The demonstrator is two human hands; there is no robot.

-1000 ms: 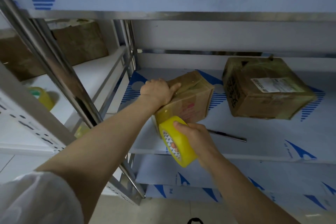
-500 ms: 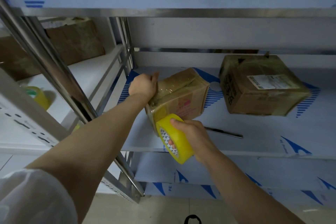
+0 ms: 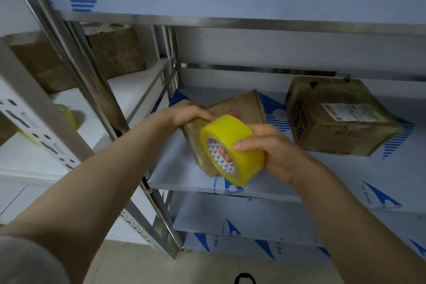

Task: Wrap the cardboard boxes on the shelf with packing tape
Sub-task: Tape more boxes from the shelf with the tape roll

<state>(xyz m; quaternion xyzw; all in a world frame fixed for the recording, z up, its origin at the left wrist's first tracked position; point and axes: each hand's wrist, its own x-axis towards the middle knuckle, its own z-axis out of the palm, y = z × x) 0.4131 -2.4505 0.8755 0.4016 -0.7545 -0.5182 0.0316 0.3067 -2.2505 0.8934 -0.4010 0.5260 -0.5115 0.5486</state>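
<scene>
A small brown cardboard box (image 3: 239,109) lies tilted on the middle shelf (image 3: 345,175), glossy tape over its near end. My left hand (image 3: 187,114) grips its upper left corner. My right hand (image 3: 269,151) holds a yellow roll of packing tape (image 3: 232,148) in front of the box, thumb over the roll's outer face and fingers through its patterned core. The roll hides the box's near right part. A larger taped cardboard box (image 3: 338,117) with a white label sits on the same shelf to the right.
A steel upright (image 3: 96,90) stands just left of my left arm. On the neighbouring left shelf sit a brown box (image 3: 110,53) and another yellow tape roll (image 3: 65,114). The upper shelf's edge (image 3: 230,21) runs overhead. Lower shelves with blue-printed film lie below.
My right hand has lifted the tape roll up and to the right, across the front of the small box. The left hand has shifted its grip on the box's upper left corner and the box sits flatter. The blade on the shelf is now hidden.
</scene>
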